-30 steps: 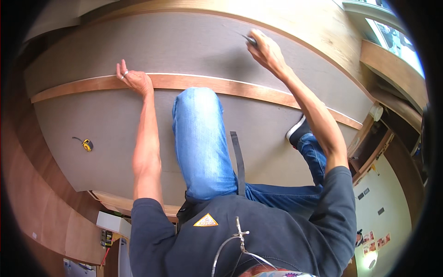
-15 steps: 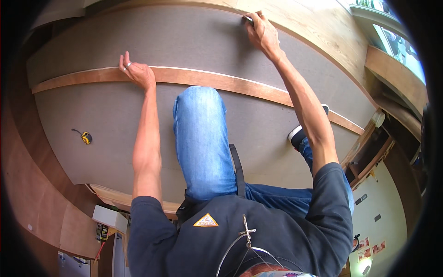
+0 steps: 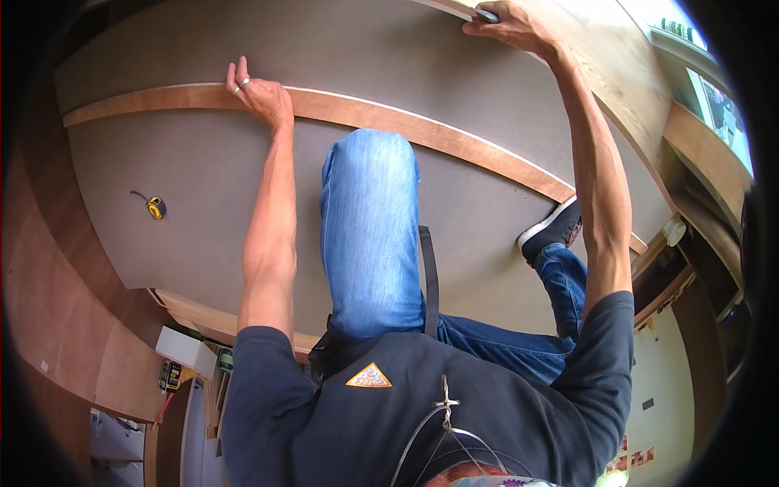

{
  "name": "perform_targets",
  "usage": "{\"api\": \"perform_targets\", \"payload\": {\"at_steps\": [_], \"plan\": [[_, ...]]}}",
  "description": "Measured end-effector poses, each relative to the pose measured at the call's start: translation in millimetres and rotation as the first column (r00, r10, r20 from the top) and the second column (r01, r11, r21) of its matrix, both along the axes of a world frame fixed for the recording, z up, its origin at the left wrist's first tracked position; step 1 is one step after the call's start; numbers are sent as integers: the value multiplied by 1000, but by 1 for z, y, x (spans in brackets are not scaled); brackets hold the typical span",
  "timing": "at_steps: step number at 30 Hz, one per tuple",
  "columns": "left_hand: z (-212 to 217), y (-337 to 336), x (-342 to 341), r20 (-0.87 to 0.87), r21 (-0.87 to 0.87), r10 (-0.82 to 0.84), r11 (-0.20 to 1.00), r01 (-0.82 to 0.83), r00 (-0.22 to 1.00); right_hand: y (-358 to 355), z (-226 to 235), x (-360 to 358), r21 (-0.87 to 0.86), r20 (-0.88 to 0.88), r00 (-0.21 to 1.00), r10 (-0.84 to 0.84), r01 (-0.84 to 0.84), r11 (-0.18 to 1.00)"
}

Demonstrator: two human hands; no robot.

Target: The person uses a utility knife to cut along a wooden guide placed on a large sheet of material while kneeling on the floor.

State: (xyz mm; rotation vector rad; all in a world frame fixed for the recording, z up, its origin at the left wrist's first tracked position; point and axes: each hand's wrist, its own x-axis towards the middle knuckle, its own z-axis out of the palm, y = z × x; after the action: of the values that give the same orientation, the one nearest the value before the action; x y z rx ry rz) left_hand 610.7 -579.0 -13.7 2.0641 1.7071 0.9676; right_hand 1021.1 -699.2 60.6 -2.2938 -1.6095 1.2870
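Setting: Workshop floor seen from above, where I am kneeling on a large grey board (image 3: 178,154) with one knee in blue jeans (image 3: 369,235) at the centre and a dark shoe (image 3: 553,231) trailing at four o'clock.

Left hand: I am pressing my left hand (image 3: 258,93) flat, fingers spread open, onto a long wooden strip (image 3: 422,130) that is running across the board from nine o'clock toward three o'clock.

Right hand: I am reaching my right hand (image 3: 510,26) out to one o'clock, fingers curled around a small dark tool (image 3: 487,14) at the board's far edge; what kind of tool it is I cannot tell.

Progress: I am judging the strip to be laid in place and held down, with work going on at the far edge. Whether any mark or cut is made there is not showing, so most of the job appears to be remaining.

Loose item: a yellow tape measure (image 3: 155,207) is lying on the grey board at nine o'clock, well apart from both hands.

Packages and signs: a white box (image 3: 188,351) is sitting at seven o'clock below the board's near edge, beside a small yellow-and-black pack (image 3: 170,375). Small reddish stickers (image 3: 637,454) are showing on a pale panel at five o'clock, and a yellow triangular patch (image 3: 368,376) is sitting on my dark shirt.
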Motion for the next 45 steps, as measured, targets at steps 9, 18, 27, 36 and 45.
{"api": "perform_targets", "payload": {"at_steps": [9, 18, 27, 36, 45], "plan": [[-7, 4, -5, -93, 20, -10, 1000, 12, 996, -4, -9, -13, 205, -65, 993, -94, 106, 973], [-12, 12, -26, -230, 212, -135, 960, 185, 964, -142, -27, -94, 549, 37, 964, -262, 200, 811], [-43, 27, -65, -294, 126, -168, 969, 212, 941, -311, -8, -156, 20, -114, 921, -373, 377, 926], [-25, 20, -45, -226, 80, -131, 985, 152, 965, -318, -19, -167, 168, 8, 898, -440, 433, 886], [-34, 23, -51, -252, 138, -140, 974, 179, 958, -311, -31, -159, 61, -90, 845, -527, 533, 844]]}}
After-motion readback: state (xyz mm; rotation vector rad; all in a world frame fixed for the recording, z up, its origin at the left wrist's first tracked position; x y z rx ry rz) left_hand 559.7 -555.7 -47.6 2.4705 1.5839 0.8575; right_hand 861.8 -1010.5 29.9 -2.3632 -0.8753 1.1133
